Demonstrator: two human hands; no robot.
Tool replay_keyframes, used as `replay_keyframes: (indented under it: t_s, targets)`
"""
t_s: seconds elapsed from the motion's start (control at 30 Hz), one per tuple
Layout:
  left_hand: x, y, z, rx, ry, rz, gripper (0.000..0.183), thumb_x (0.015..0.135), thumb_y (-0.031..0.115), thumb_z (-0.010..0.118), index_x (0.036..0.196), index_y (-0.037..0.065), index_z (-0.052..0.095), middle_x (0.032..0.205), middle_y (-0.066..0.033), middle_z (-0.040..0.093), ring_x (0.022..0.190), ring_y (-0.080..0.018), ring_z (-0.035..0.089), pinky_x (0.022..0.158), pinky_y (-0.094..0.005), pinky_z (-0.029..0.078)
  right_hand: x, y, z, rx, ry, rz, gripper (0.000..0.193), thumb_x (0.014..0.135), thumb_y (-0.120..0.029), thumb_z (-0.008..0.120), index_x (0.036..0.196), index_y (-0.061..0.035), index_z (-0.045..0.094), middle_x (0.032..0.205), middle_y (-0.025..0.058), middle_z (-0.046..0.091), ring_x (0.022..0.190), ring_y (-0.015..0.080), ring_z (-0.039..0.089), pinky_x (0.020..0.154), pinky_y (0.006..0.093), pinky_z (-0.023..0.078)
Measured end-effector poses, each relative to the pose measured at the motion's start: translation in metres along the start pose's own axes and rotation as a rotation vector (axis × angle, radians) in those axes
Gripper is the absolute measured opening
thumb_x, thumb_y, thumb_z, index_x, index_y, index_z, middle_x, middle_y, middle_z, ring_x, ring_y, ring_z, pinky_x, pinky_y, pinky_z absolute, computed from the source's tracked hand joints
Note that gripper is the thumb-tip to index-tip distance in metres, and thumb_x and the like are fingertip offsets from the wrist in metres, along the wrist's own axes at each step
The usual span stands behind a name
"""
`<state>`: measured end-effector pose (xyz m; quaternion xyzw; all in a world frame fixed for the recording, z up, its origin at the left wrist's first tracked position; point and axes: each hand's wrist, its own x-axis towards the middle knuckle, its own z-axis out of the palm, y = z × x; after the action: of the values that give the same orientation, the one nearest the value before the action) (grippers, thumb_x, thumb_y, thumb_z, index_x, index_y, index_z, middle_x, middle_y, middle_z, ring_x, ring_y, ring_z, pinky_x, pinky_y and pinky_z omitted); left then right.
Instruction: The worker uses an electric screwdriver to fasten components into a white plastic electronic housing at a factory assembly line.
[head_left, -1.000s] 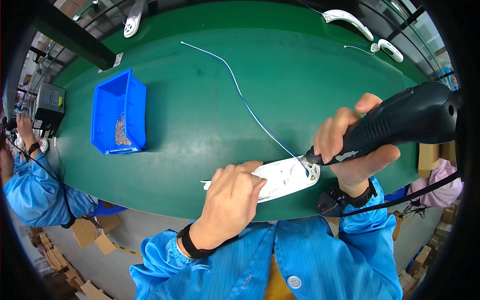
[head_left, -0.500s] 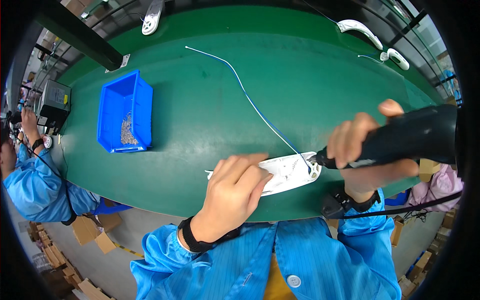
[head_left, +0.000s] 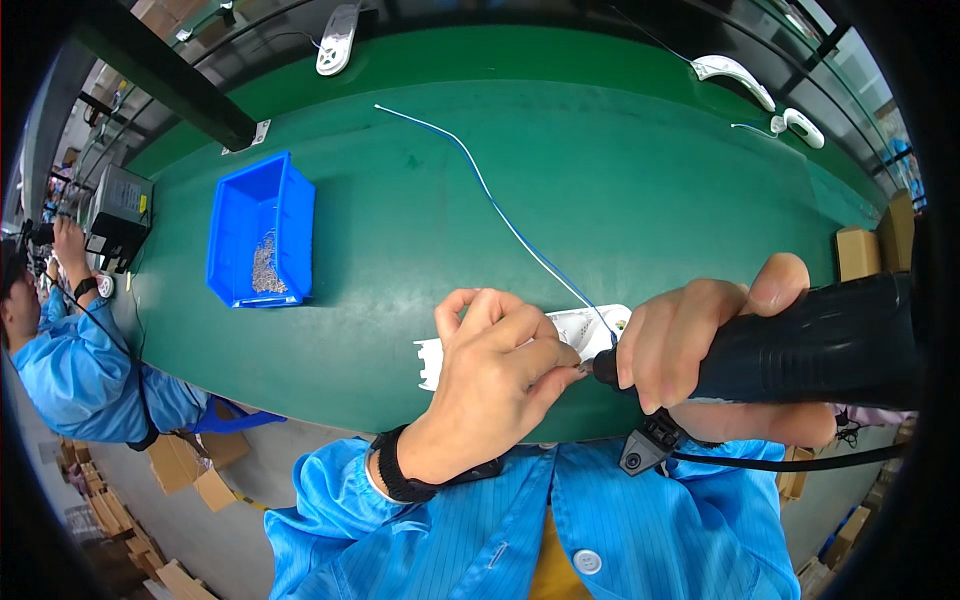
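Observation:
My right hand is wrapped around a black electric screwdriver, its tip pointing left. At that tip the thumb and fingers of my left hand are pinched together. Whatever they hold there is too small to make out. Beneath both hands lies a long white plastic housing, partly covered by them. Its slotted left end shows beside my left wrist. A thin blue and white cable runs from the housing's right part across the table toward the far side.
A blue bin with many small metal screws stands at the left. White plastic parts lie along the far edge, among them a curved one. A co-worker in blue sits at far left. Cardboard boxes stand at right.
The screwdriver tip has come off the housing's right end and moved left and nearer to me. My left hand has shifted right, its fingers now pinched at the tip.

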<state>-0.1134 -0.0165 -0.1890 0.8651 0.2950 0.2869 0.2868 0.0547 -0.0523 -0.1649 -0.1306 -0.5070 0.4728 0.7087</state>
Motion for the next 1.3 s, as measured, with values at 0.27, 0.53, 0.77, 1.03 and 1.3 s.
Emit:
replay_keyframes:
  t_s: [0.27, 0.53, 0.77, 1.03, 1.3]
  targets:
    - [0.0, -0.007, -0.015, 0.054, 0.053, -0.04, 0.037, 0.058, 0.004, 0.073, 0.093, 0.007, 0.061, 0.087, -0.0061, 0.057, 0.089, -0.0253, 0.052, 0.081, -0.0406, 0.038, -0.003, 0.014, -0.003, -0.039, -0.012, -0.072, 0.069, 0.078, -0.059, 0.056, 0.117, -0.0096, 0.029, 0.07, 0.0117, 0.055, 0.055, 0.0207, 0.058, 0.054, 0.0332, 0.049]
    - [-0.007, -0.143, -0.159, 0.714, -0.076, -0.497, 0.024, 0.068, -0.005, 0.054, 0.092, -0.003, 0.056, 0.078, -0.0204, 0.061, 0.073, -0.0347, 0.061, 0.064, -0.0385, 0.047, -0.005, 0.018, -0.011, -0.043, 0.015, -0.111, 0.072, 0.079, -0.06, 0.054, 0.119, -0.0056, 0.029, 0.068, 0.0118, 0.055, 0.053, 0.0203, 0.057, 0.052, 0.0321, 0.049]
    - [-0.01, -0.16, -0.15, 0.805, -0.188, -0.636, 0.009, 0.071, 0.003, 0.057, 0.079, 0.001, 0.06, 0.081, -0.0193, 0.061, 0.073, -0.0351, 0.059, 0.063, -0.0415, 0.046, -0.006, 0.036, -0.021, 0.066, -0.024, -0.143, 0.084, 0.071, -0.06, 0.062, 0.12, -0.0006, 0.028, 0.075, 0.0167, 0.056, 0.063, 0.0213, 0.056, 0.057, 0.0322, 0.045]
    - [-0.011, -0.147, -0.141, 0.812, 0.197, -0.505, 0.01, 0.074, 0.004, 0.055, 0.08, -0.004, 0.058, 0.077, -0.0209, 0.057, 0.072, -0.0367, 0.057, 0.063, -0.0388, 0.044, -0.004, 0.047, -0.019, -0.14, 0.08, -0.138, 0.076, 0.076, -0.067, 0.049, 0.117, -0.0063, 0.031, 0.064, 0.008, 0.054, 0.047, 0.0166, 0.055, 0.045, 0.0285, 0.047]
    - [-0.018, -0.172, -0.148, 0.652, -0.044, -0.552, 0.005, 0.075, -0.001, 0.054, 0.079, -0.003, 0.055, 0.075, -0.0182, 0.057, 0.07, -0.0357, 0.055, 0.063, -0.0383, 0.043, -0.003, 0.053, -0.021, -0.138, 0.076, -0.112, 0.076, 0.076, -0.066, 0.051, 0.116, -0.005, 0.031, 0.063, 0.0082, 0.054, 0.047, 0.017, 0.056, 0.045, 0.028, 0.048]
